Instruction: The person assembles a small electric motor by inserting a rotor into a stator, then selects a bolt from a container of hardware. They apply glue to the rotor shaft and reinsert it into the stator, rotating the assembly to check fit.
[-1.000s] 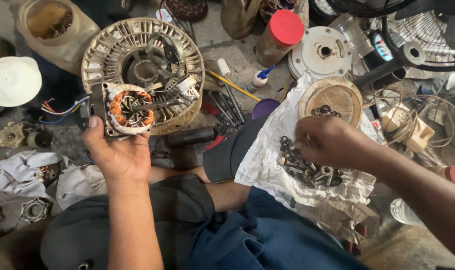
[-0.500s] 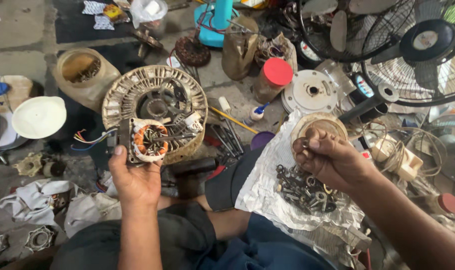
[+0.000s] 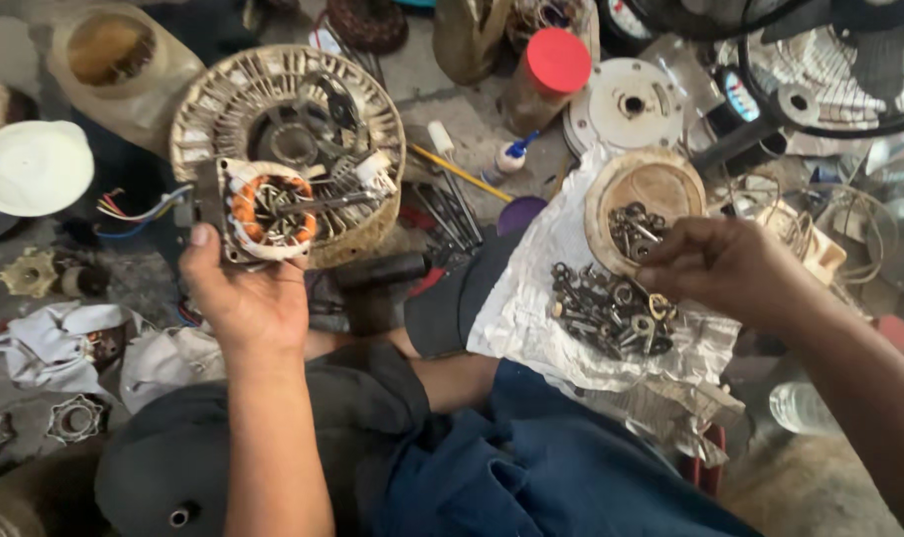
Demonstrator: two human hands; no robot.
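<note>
Left hand (image 3: pixel 245 298) grips the motor stator (image 3: pixel 263 211) (copper windings up), held just past its fingertips. Right hand (image 3: pixel 722 267), fingers pinched shut, hovers over the bolt pile (image 3: pixel 606 310) on crumpled paper (image 3: pixel 531 298); bolts lie directly below-left, nearest this hand, lengths scattered.

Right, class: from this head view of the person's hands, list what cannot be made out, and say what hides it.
- Right hand: its fingertips curl over the pile of nuts and bolts, so whether they pinch one is hidden.
- Left hand: the palm covers the underside of the motor coil.
- Fan: cut off by the top and right edges.
- Plastic bottle: partly hidden behind the right forearm.
</note>
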